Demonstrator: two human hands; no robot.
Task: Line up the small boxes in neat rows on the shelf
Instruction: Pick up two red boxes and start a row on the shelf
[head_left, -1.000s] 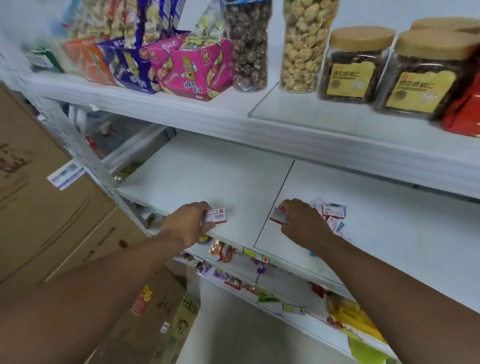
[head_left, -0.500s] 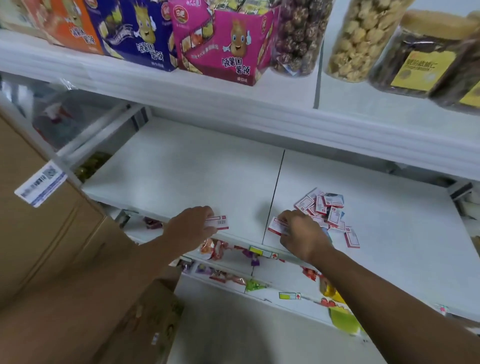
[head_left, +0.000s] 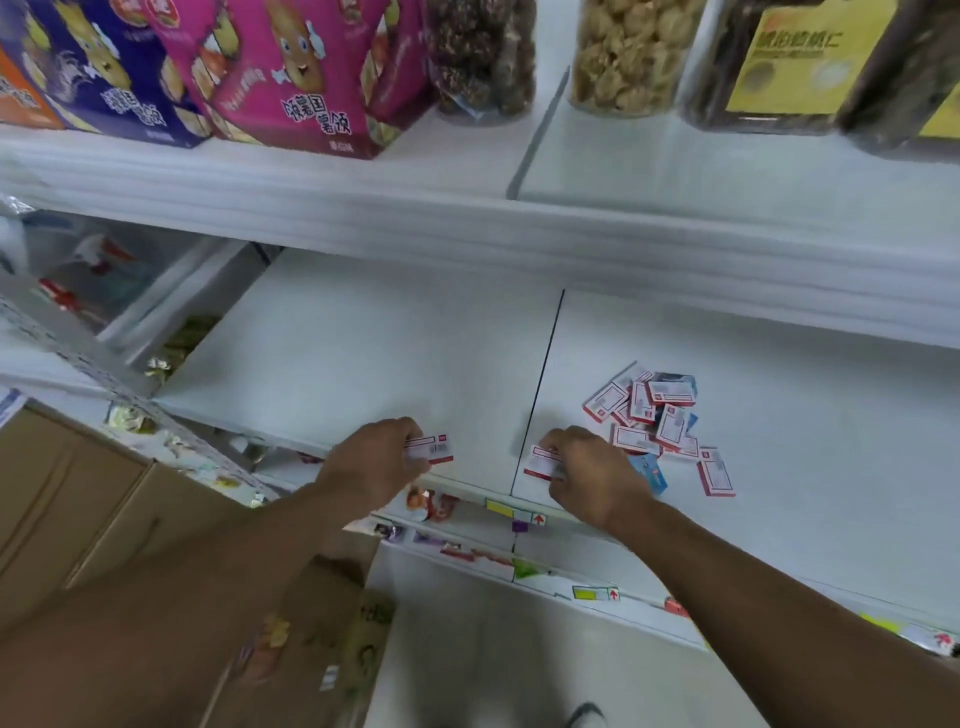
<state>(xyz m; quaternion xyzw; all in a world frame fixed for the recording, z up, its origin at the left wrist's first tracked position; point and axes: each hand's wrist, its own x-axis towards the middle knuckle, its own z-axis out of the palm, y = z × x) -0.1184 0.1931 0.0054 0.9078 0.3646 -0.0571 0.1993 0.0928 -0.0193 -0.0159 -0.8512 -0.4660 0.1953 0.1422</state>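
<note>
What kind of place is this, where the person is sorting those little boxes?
Most likely a small shop or its stockroom. White retail shelving carries price tags along its front edges, snack cartons and jars of nuts stand on the shelf above, and brown shipping cartons sit at the left.

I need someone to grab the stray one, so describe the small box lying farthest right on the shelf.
On the white lower shelf, right of the dark seam, lies a heap of small red-and-white boxes. The lone red-edged white box lies flat just right of it, touching none.
</note>
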